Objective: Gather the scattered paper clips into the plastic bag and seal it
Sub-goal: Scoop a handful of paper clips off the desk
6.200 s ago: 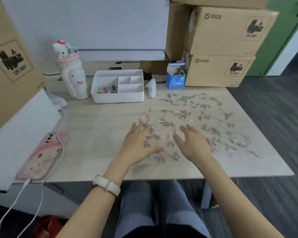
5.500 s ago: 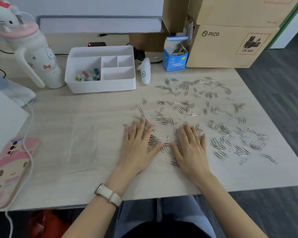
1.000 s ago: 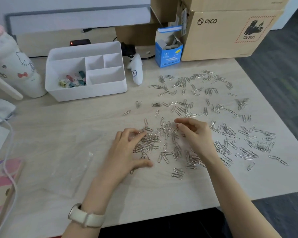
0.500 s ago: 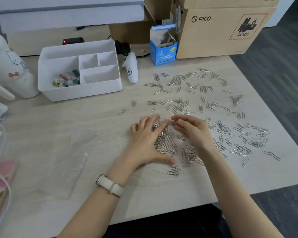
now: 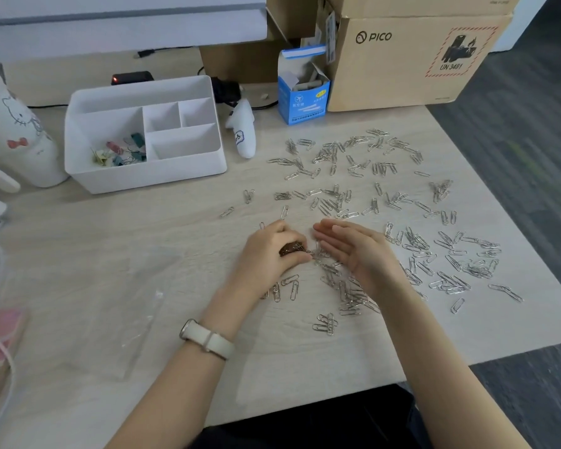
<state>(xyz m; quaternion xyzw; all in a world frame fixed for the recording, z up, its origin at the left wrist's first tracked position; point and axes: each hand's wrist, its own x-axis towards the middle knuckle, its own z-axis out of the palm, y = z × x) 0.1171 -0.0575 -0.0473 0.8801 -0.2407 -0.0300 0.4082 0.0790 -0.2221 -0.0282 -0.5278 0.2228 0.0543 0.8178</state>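
Head view, and the paper clips [image 5: 325, 324] are everywhere: a wide silver scatter across the right half of the surface [image 5: 143, 228], none of them bagged yet. Centre stage, the left hand [image 5: 266, 254] is curled over a small clump, fingers and thumb closed round it and cupped low, likely so nothing spills. Facing it, the right hand [image 5: 360, 254] is flat-fingered and on edge against the surface, grasping nothing, set like a scraper blade to herd loose clips towards that cup. Smart pairing, by the look of it. The plastic bag [image 5: 117, 319] lies flat and transparent just left of the left forearm, handy for a short carry; whether its mouth is open I cannot tell. Beyond, a white organiser [image 5: 136, 176] and a cardboard box [image 5: 386, 69] sit towards the back, well apart from the action.
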